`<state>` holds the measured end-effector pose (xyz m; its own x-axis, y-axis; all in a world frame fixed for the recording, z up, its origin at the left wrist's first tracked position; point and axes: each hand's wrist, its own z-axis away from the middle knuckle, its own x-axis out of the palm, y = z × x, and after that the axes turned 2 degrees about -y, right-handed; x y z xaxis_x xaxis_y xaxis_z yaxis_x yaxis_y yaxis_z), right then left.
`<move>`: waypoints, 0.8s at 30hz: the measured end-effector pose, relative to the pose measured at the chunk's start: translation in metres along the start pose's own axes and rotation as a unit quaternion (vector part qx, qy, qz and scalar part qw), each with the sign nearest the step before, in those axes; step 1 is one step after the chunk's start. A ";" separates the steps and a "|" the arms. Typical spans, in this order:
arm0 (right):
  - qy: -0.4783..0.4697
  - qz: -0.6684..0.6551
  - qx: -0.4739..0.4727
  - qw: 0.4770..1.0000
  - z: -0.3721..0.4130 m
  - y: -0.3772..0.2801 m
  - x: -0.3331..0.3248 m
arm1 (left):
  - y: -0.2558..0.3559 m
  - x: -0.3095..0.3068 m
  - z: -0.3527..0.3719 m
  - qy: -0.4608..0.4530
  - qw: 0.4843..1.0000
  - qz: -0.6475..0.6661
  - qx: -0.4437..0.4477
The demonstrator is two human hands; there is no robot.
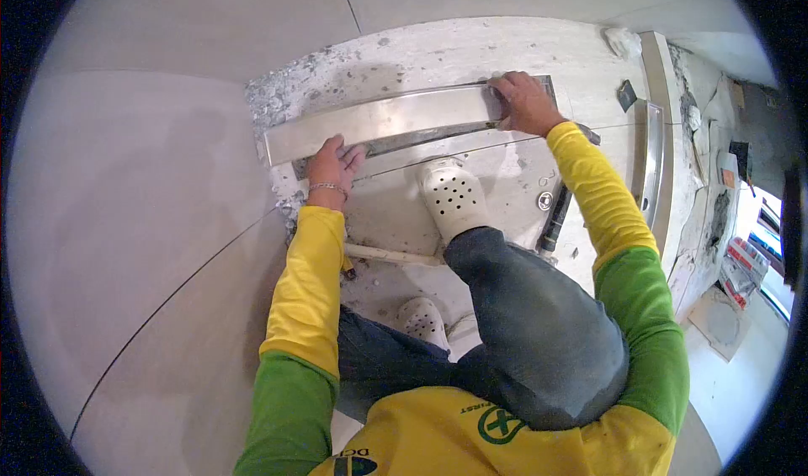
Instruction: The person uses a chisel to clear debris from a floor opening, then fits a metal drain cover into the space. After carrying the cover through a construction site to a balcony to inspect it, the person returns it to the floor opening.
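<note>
The long metal strip point(391, 120) lies lengthwise across the narrow recess point(412, 139) in the tiled floor point(497, 169), slightly askew. Its left end reaches toward the broken, rubble-strewn edge of the floor beside the wall point(160, 181), while the recess shows along its near side and past the right hand.

The right hand point(523, 103) holds the strip's right end in a narrow grip, with the fingers bent over it. The left hand point(334, 170) touches the near edge toward the other end, its fingers loosely curled and a little apart; whether it grips the metal cannot be told. A bracelet point(328, 188) circles the left wrist.

One pale perforated clog point(454, 196) stands just on the near side of the recess, and another pale clog point(423, 320) is farther back, closer to the body. Beside the right forearm lies a dark-handled tool point(553, 223), partly hidden by the sleeve, with a small round metal piece point(545, 200) next to it. A dark flat piece point(626, 95) lies near the floor's right side, by the raised ledge point(661, 63). A second metal strip point(651, 160) is alongside that ledge. Loose debris point(282, 97) gathers at the floor's left corner.
</note>
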<state>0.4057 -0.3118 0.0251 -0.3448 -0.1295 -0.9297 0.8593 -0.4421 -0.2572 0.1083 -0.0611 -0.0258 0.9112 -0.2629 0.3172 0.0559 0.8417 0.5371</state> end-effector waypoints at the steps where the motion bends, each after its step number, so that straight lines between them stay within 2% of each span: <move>1: 0.013 0.005 -0.010 1.000 -0.001 -0.003 0.004 | -0.007 -0.007 -0.008 0.023 1.000 -0.004 -0.018; 3: 0.011 0.015 -0.012 1.000 0.000 0.000 0.018 | -0.020 -0.017 -0.015 0.047 0.998 -0.009 -0.040; 9: 0.020 0.005 -0.037 0.999 -0.008 0.010 0.022 | -0.033 -0.025 -0.016 0.009 0.998 -0.008 -0.064; 12: -0.005 0.017 -0.037 0.999 -0.012 0.014 0.024 | -0.036 -0.024 -0.018 0.037 0.996 -0.011 -0.076; 18: -0.014 0.000 -0.040 0.999 -0.011 0.022 0.030 | -0.032 -0.033 -0.022 -0.006 0.996 0.034 -0.083; 19: 0.000 -0.008 -0.045 0.999 -0.008 0.024 0.031 | -0.029 -0.035 -0.021 -0.023 0.998 0.024 -0.059; 21: 0.014 -0.006 -0.038 0.999 0.005 0.030 0.025 | -0.023 -0.015 -0.009 -0.053 0.998 0.017 -0.041; 23: 0.049 -0.055 0.005 0.997 0.019 0.036 0.012 | -0.007 0.017 0.012 -0.036 0.999 -0.036 -0.005; 24: 0.062 -0.043 0.005 0.997 0.028 0.040 -0.001 | 0.003 0.032 0.024 -0.073 0.994 -0.076 -0.004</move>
<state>0.4299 -0.3543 0.0230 -0.3672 0.0197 -0.9299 0.8243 -0.4563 -0.3352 0.1282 -0.0786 0.0045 0.8228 -0.4529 0.3433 0.1922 0.7903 0.5818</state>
